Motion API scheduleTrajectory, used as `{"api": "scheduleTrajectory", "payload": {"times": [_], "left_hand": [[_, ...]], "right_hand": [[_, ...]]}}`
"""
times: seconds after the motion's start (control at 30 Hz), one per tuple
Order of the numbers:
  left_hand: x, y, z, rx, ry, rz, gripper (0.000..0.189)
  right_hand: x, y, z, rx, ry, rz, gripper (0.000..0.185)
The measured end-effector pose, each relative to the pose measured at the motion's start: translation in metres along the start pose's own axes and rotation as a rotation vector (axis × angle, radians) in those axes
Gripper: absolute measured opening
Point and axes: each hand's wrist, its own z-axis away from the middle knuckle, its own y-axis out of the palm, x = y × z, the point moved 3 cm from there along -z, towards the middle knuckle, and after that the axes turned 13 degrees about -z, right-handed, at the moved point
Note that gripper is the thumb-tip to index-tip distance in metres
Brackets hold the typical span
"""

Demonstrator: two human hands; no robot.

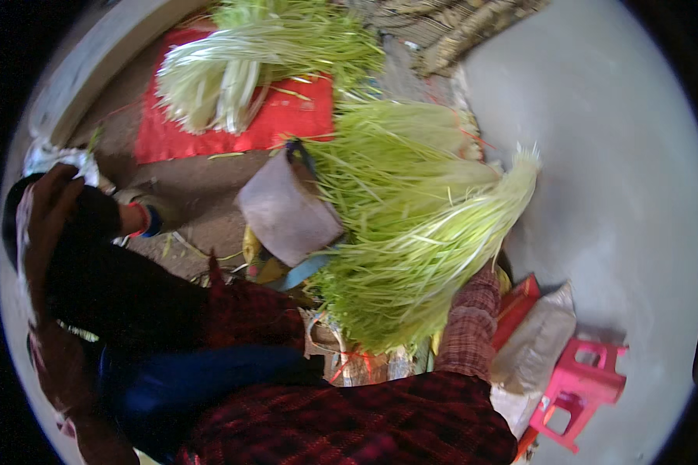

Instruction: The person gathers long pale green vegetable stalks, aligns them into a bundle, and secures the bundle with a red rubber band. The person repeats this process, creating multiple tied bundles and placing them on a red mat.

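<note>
A long bundle of pale green leafy shoots (pixel 442 244) lies across the end of my right plaid sleeve (pixel 471 325). Its white root ends stand up at the upper right, and its leaves droop towards me. Behind the bundle my right hand is hidden; the bundle appears to be carried on it. More bunches of the same shoots (pixel 407 133) lie just beyond. At the far left, a dark, shadowed hand that looks like my left hand (pixel 52 192) is near a bent leg in black (pixel 93 226). Its fingers are too dark to read clearly.
Another heap of shoots (pixel 221 75) rests on a red sheet (pixel 302 110). A greyish folded piece of material (pixel 288 212) is left of the bundle. To the right are a pink plastic stool (pixel 581 383), a whitish sack (pixel 538 337) and pale smooth floor (pixel 611 203).
</note>
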Motion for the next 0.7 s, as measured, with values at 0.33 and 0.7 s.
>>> {"api": "scheduleTrajectory", "payload": {"times": [0.33,0.7], "left_hand": [[-0.031,-0.017,-0.011,0.115,-0.197,0.160,0.023],[-0.027,-0.017,0.000,0.040,-0.293,0.080,0.029]], "right_hand": [[-0.011,-0.005,0.011,-0.020,-0.017,0.246,0.049],[0.120,0.067,0.084,0.068,-0.731,0.210,0.039]]}}
